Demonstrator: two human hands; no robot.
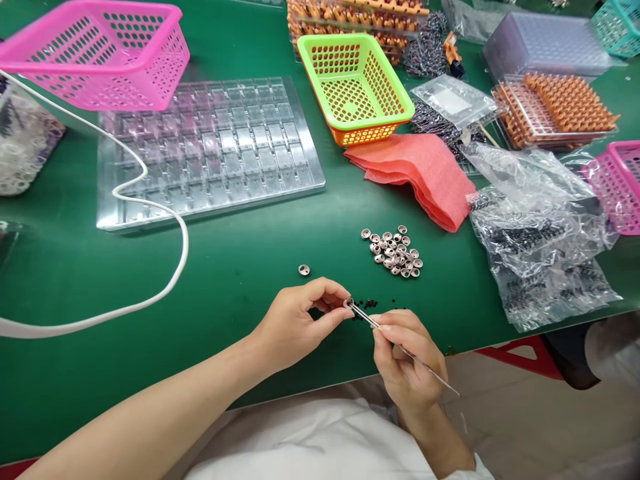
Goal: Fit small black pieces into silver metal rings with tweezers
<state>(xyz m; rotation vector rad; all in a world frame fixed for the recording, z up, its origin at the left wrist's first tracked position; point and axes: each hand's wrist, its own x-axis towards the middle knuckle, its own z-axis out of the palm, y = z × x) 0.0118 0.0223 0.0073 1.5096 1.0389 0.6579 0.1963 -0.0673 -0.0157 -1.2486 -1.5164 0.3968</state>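
One small metal cup (348, 302) is pinched by the left hand (300, 321) over a green table (240, 267); the right hand (411, 360) grips tweezers (364, 315), tips at the cup, near tiny black pieces (371, 303).

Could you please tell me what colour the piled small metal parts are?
The small metal parts look silvery with a pinkish tint, seen in the head view.

– What site do we have?
– Small-parts assembly workshop, we'd say: green worktable (240, 260), sectioned clear tray (245, 143), bagged components (540, 233).
– We also note pink basket (150, 77), heaped metal cups (394, 255).
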